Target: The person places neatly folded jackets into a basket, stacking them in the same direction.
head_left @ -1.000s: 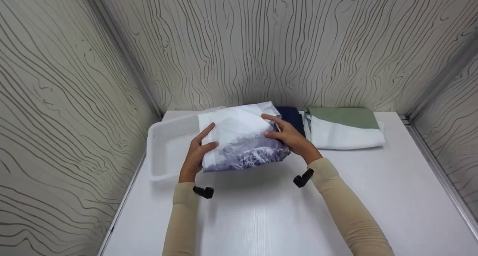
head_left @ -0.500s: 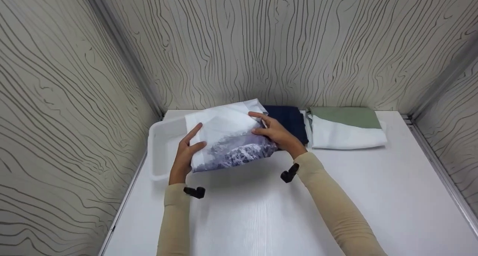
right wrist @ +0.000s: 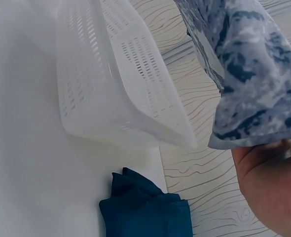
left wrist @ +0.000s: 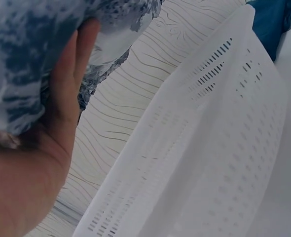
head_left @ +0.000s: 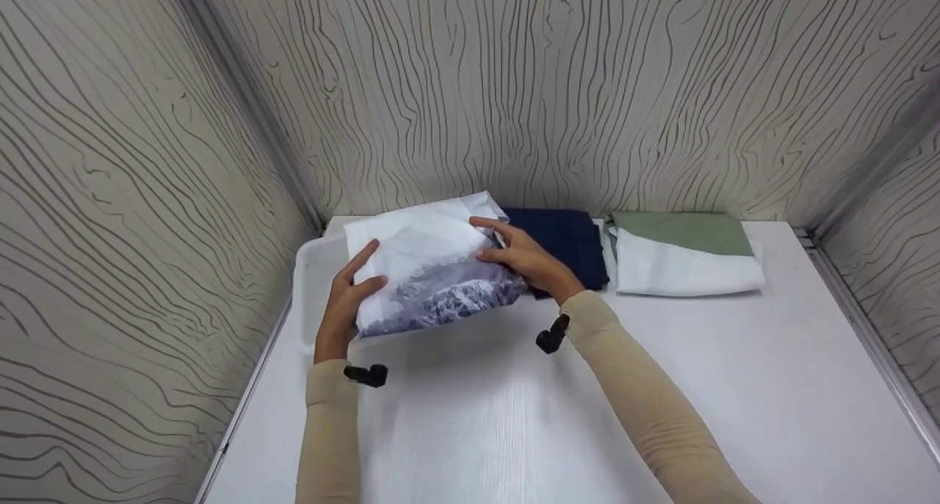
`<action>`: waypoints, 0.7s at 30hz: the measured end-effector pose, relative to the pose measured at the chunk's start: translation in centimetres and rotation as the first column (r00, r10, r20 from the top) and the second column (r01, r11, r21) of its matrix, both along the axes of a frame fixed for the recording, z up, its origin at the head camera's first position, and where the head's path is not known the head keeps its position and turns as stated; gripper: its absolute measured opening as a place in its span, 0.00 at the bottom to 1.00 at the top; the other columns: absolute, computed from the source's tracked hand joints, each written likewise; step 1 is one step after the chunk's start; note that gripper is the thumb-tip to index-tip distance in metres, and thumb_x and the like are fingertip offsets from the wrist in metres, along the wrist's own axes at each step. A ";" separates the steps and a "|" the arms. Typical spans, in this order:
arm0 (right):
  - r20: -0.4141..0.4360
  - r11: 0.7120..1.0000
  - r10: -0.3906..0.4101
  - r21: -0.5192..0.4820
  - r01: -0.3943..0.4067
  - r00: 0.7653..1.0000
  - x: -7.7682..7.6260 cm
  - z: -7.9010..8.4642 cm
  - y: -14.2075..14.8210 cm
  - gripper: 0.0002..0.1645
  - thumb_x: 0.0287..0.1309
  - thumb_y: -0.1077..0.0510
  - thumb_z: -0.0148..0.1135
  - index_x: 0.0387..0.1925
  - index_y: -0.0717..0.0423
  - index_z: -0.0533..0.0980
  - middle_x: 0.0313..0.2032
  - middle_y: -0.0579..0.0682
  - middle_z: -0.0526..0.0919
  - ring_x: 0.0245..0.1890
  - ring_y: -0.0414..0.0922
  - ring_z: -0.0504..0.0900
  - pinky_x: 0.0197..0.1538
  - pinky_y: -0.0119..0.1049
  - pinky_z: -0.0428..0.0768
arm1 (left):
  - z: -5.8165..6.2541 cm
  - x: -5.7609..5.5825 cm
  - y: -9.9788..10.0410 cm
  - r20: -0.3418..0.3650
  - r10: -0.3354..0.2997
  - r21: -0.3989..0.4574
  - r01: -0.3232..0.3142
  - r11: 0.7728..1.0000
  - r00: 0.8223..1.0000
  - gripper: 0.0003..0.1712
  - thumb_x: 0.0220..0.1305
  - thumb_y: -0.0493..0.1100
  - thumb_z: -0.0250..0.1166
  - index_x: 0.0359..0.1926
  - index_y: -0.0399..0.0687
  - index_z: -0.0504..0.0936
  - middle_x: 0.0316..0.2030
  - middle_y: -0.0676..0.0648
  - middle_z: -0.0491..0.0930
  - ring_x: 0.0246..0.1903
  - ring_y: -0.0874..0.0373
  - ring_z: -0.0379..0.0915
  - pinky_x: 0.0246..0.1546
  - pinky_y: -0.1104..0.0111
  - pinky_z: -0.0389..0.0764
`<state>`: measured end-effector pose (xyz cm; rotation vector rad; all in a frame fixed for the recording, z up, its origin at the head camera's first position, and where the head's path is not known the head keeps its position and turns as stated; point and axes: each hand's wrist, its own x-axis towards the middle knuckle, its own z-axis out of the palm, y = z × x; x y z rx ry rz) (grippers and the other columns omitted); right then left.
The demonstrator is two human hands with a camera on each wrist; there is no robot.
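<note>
Held in the air between both hands is a folded garment (head_left: 433, 258), white at the top with a grey-purple mountain print below. My left hand (head_left: 344, 306) grips its left side, thumb and index finger on the upper face. On the opposite side my right hand (head_left: 530, 263) holds it the same way; the other fingers are hidden beneath. The garment overlaps much of a white plastic basket (head_left: 308, 306) in the head view. Both wrist views show the basket's slotted walls (left wrist: 219, 143) below the garment.
A folded navy cloth (head_left: 565, 248) lies at the back, right of the basket. Farther right is a folded green and white cloth (head_left: 683, 265). Patterned wall panels (head_left: 470, 85) enclose the white table (head_left: 499, 416) at the back and sides.
Both hands have carried the folded garment to the left, farther over the basket. More of the navy cloth now shows. The grip looks the same.
</note>
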<state>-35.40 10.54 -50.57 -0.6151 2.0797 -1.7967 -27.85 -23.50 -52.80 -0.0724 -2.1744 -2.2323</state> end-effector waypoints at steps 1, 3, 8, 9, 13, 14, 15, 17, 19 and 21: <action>0.003 1.000 0.003 0.003 -0.003 1.000 -0.1 0.0 -0.2 0.41 0.70 0.55 0.71 0.79 0.43 0.68 0.84 0.45 0.58 0.87 0.52 0.39 0.85 0.55 0.50 | 0.0 0.0 -0.2 -0.001 0.003 -0.004 -0.003 1.000 1.000 0.40 0.68 0.37 0.70 0.79 0.57 0.71 0.83 0.53 0.58 0.85 0.48 0.42 0.83 0.45 0.50; 0.008 1.000 0.005 0.009 -0.005 1.000 -0.2 -0.1 -0.5 0.41 0.69 0.55 0.72 0.79 0.43 0.68 0.84 0.45 0.58 0.87 0.51 0.39 0.85 0.54 0.50 | 0.2 0.1 -0.5 0.002 0.005 -0.008 -0.005 1.000 1.000 0.40 0.69 0.37 0.70 0.80 0.57 0.70 0.83 0.52 0.58 0.84 0.48 0.44 0.82 0.45 0.53; 0.047 1.000 0.008 -0.024 -0.007 0.999 -0.5 0.1 -1.3 0.40 0.69 0.57 0.71 0.79 0.43 0.68 0.83 0.48 0.58 0.83 0.53 0.56 0.77 0.48 0.67 | 0.6 -0.1 -1.4 0.023 -0.001 0.000 0.001 1.000 1.000 0.42 0.68 0.37 0.70 0.80 0.58 0.69 0.84 0.52 0.57 0.81 0.46 0.52 0.78 0.46 0.61; 0.054 0.999 0.009 -0.032 -0.008 0.999 -0.6 0.2 -1.4 0.40 0.69 0.57 0.71 0.79 0.44 0.68 0.83 0.49 0.58 0.81 0.52 0.59 0.74 0.44 0.70 | 0.7 -0.1 -1.6 0.027 -0.001 -0.003 0.001 1.000 1.000 0.42 0.69 0.37 0.70 0.80 0.59 0.69 0.84 0.52 0.56 0.81 0.45 0.51 0.78 0.45 0.61; 0.069 0.999 0.027 -0.043 -0.024 0.997 -0.7 0.3 -2.2 0.40 0.71 0.60 0.69 0.80 0.45 0.67 0.84 0.50 0.55 0.75 0.53 0.67 0.65 0.38 0.75 | 0.9 0.0 -2.4 0.046 0.018 -0.042 -0.016 0.999 0.999 0.41 0.70 0.38 0.70 0.80 0.61 0.69 0.85 0.53 0.53 0.84 0.46 0.41 0.81 0.43 0.54; 0.069 0.999 0.029 -0.039 -0.026 0.997 -0.7 0.3 -2.4 0.40 0.71 0.60 0.69 0.80 0.45 0.67 0.84 0.50 0.55 0.76 0.53 0.67 0.66 0.38 0.75 | 0.9 0.0 -2.6 0.052 0.023 -0.048 -0.021 0.999 0.998 0.41 0.70 0.38 0.70 0.80 0.61 0.69 0.85 0.53 0.53 0.85 0.46 0.40 0.81 0.44 0.53; 0.072 0.999 0.028 -0.036 -0.026 0.997 -0.6 0.2 -2.6 0.40 0.71 0.60 0.68 0.80 0.46 0.67 0.84 0.50 0.55 0.76 0.54 0.67 0.67 0.40 0.75 | 0.9 0.0 -2.8 0.058 0.024 -0.046 -0.021 0.999 0.998 0.41 0.70 0.38 0.70 0.80 0.62 0.69 0.85 0.54 0.53 0.84 0.46 0.41 0.81 0.44 0.55; 0.067 1.000 0.021 -0.022 -0.019 0.998 -0.6 0.0 -2.9 0.39 0.72 0.59 0.68 0.80 0.45 0.67 0.84 0.50 0.55 0.80 0.54 0.62 0.74 0.45 0.71 | 0.9 0.0 -3.2 0.066 0.030 -0.043 -0.027 0.999 0.997 0.42 0.69 0.37 0.71 0.80 0.61 0.69 0.85 0.54 0.54 0.83 0.47 0.46 0.78 0.48 0.62; 0.058 1.000 0.010 -0.015 -0.009 0.998 -0.6 -0.1 -3.2 0.38 0.72 0.59 0.67 0.79 0.45 0.68 0.84 0.50 0.57 0.84 0.53 0.54 0.79 0.49 0.65 | 0.9 0.0 -3.5 0.078 0.029 -0.037 -0.027 0.999 0.997 0.42 0.69 0.36 0.70 0.81 0.61 0.68 0.84 0.53 0.54 0.81 0.47 0.52 0.73 0.54 0.69; 0.051 1.000 0.002 -0.012 -0.001 0.999 -0.7 -0.3 -3.5 0.37 0.73 0.60 0.67 0.79 0.46 0.68 0.83 0.50 0.59 0.86 0.52 0.48 0.82 0.51 0.61 | 0.9 -0.1 -3.8 0.094 0.037 -0.038 -0.034 0.999 0.995 0.42 0.70 0.36 0.70 0.81 0.62 0.68 0.84 0.52 0.55 0.79 0.48 0.56 0.67 0.60 0.73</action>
